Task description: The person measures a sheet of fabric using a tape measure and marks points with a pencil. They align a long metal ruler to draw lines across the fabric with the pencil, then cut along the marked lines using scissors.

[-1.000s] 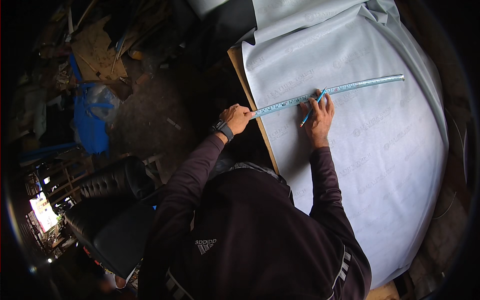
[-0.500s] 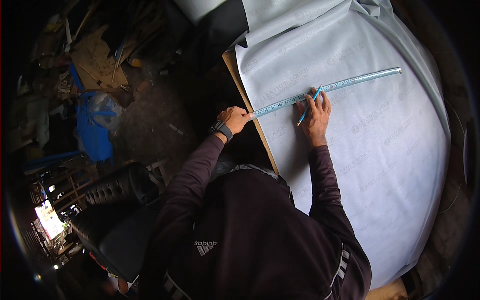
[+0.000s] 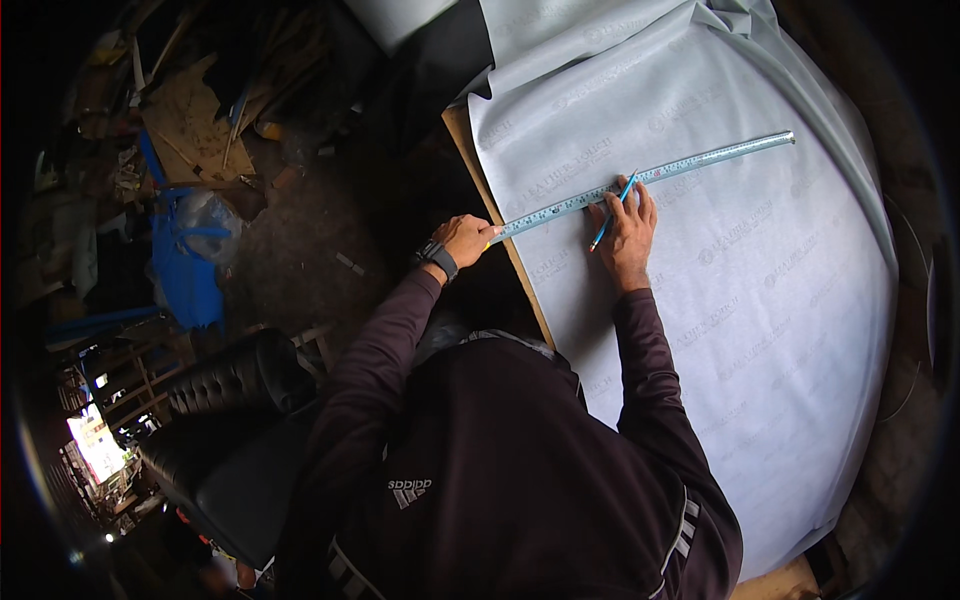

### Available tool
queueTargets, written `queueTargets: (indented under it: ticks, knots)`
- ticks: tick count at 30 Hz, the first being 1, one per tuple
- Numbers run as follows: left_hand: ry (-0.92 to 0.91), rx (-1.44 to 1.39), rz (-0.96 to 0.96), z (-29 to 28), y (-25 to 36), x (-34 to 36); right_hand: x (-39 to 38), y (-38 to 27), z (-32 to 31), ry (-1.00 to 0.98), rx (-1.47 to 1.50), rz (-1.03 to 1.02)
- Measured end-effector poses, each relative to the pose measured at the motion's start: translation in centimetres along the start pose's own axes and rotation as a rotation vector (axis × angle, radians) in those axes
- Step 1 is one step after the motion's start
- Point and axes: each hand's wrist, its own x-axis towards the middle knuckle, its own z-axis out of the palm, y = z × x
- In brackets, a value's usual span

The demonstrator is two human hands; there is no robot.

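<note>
A pale blue tape measure blade (image 3: 720,156) lies stretched across a sheet of light grey upholstery material (image 3: 720,400), its metal-tipped end toward the right. At the table's left edge my left hand (image 3: 466,241), with a dark watch on the wrist, is closed on the tape measure; a bit of yellow shows under its fingers. Over the sheet, my right hand (image 3: 630,235) holds a blue pencil (image 3: 614,212) slanting between its fingers. The fingertips of that hand rest at the lower edge of the blade.
The material covers a table with a bare wooden edge (image 3: 520,285) on its left, and bunches in folds at the far side. A black tufted seat (image 3: 235,375) stands at lower left. Blue plastic sheeting (image 3: 190,270) and wood scraps (image 3: 200,120) litter the floor at left.
The tape measure has shifted slightly left, and my left hand with it. My right hand and the pencil have moved a little to the left too.
</note>
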Motion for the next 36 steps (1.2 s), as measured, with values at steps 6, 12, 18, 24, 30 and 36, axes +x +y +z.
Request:
queueTargets:
  ticks: [6,12,18,24,30,36]
  knots:
    - [0.091,-0.018,0.054,-0.1,0.3,-0.6,0.1,-0.2,-0.1,-0.009,-0.007,0.005]
    - [0.042,-0.005,-0.016,0.0,0.7,-0.6,0.0,0.0,0.3,-0.009,-0.009,0.007]
    - [0.102,0.133,0.269,0.8,-0.2,-0.4,-1.2,1.3,1.1,0.103,0.145,-0.092]
    - [0.145,0.06,0.082,-0.6,0.6,0.0,1.6,4.6,-0.3,0.322,0.358,0.29]
    - [0.134,0.104,0.007,-0.1,0.3,0.0,6.5,19.2,-5.0,0.606,0.78,0.736]
    - [0.156,0.12,-0.033,-0.3,1.5,-0.1,15.1,35.4,-9.7,0.726,0.921,0.766]
